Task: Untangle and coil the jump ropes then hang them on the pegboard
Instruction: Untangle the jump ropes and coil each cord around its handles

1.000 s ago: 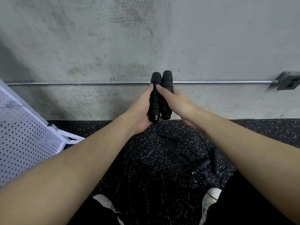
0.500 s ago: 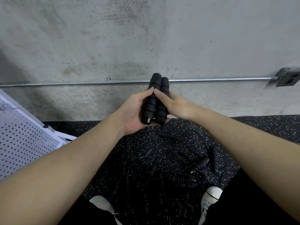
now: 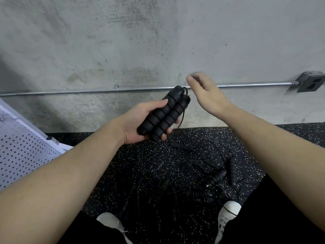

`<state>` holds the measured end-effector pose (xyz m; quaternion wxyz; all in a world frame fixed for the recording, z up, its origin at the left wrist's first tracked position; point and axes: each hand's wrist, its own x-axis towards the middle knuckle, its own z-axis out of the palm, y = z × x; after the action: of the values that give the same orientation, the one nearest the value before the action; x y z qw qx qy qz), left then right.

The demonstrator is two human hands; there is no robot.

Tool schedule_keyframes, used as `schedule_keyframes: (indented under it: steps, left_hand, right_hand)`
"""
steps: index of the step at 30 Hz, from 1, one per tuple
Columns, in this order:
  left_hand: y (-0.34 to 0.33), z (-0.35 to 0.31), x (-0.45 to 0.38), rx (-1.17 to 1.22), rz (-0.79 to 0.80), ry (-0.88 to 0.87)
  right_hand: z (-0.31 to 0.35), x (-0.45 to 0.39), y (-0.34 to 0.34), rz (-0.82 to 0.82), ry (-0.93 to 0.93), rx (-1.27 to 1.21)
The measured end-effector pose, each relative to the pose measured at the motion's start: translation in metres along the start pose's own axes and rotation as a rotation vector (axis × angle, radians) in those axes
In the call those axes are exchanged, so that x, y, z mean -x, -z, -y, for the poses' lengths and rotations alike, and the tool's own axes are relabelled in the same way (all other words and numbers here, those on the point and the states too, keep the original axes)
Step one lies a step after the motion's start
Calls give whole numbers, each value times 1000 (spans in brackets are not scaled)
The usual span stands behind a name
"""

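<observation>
Now, as seen from beside the person:
Left hand: the left hand [image 3: 140, 122] wraps both handles [image 3: 164, 112] of one jump rope side by side, fingers curled round them, the pair tilted up toward the wall.
Right hand: the right hand [image 3: 204, 92] is raised just beside the handle tops, thumb and forefinger close together; the blur keeps me from telling whether it pinches the cord [image 3: 183, 110].
Cord: thin and black, it leaves the handle tops and hangs past the left fingers toward the floor.
Other ropes: a tangled pile [image 3: 207, 176] lies on the speckled floor [image 3: 133, 166] between the shoes, nearer the right shoe [image 3: 228, 213].
Pegboard: the white pegboard [image 3: 21, 155] leans at the floor's left edge.
Handling: ridged foam handles look light and grippy; the cord is likely limp, springy and quick to snag.
Where to hold: probably keep the handles bundled, and draw the cord close to them.
</observation>
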<state>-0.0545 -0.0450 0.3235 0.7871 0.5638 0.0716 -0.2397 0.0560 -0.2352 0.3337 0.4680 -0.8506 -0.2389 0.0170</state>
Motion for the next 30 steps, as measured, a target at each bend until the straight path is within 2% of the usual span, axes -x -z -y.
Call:
schedule_keyframes:
  steps: [3,6,11,17,21,24,26,30]
  left_hand:
    - [1,-1,2,-43,21,6]
    - [5,-1,2,-68,18,18]
    - [14,-1,3,-92,-11,43]
    - [18,-1,6,0,51,33]
    - [18,-3,5,-16,34,64]
    - [13,-2,5,-96,-16,144]
    - [10,0,4,-165,-48,141]
    - [13,7,-4,-407,-178,-24]
  right_hand:
    - [-2,6,3,180,-58,88]
    - [-8,5,0,285,-142,131]
    - [-9,-1,1,362,-209,-100]
    - [-18,-7,4,297,-247,-166]
    - [-19,-12,4,197,-245,-242]
    - [-19,-15,5,111,-228,-246]
    - [-21,-14,6,114,-219,-192]
    - [-24,-12,4,78,-183,4]
